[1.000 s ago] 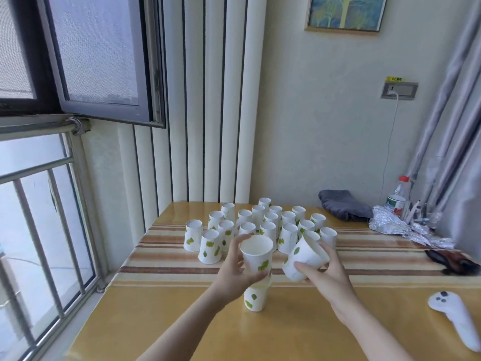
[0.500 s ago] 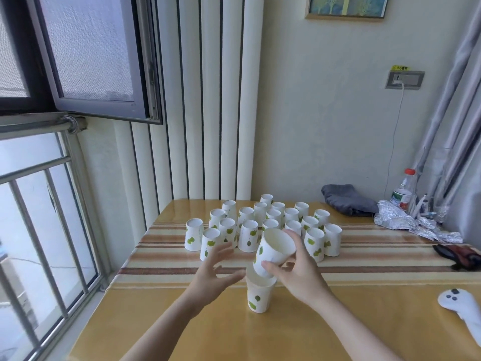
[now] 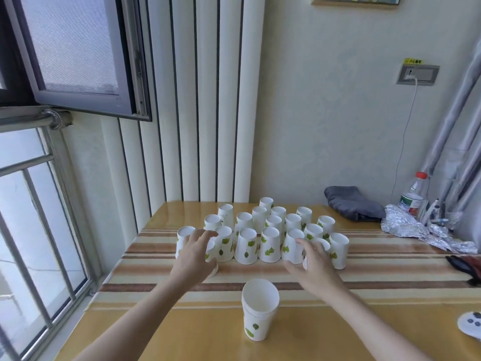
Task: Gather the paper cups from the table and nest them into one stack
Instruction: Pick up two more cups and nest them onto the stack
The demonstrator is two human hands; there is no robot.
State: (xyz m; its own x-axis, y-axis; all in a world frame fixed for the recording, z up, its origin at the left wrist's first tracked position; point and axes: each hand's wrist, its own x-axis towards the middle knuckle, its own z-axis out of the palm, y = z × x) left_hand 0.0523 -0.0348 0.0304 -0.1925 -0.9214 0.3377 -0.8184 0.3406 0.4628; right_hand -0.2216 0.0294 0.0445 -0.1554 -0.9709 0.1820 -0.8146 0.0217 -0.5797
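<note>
Table (image 3: 145,332) fills lower half of frame. Nested stack (image 3: 259,312) upright at lower centre, well in front of cup cluster (image 3: 270,230), which sits mid-frame in rows toward the wall. Left hand (image 3: 194,256) at cluster's left front, over a cup there. Right hand (image 3: 316,267) at cluster's right front, against a cup. Folded cloth (image 3: 351,203) behind and right of cluster; crumpled foil (image 3: 416,230) further right, bottle (image 3: 413,198) behind it. Window (image 3: 78,56) upper left.
</note>
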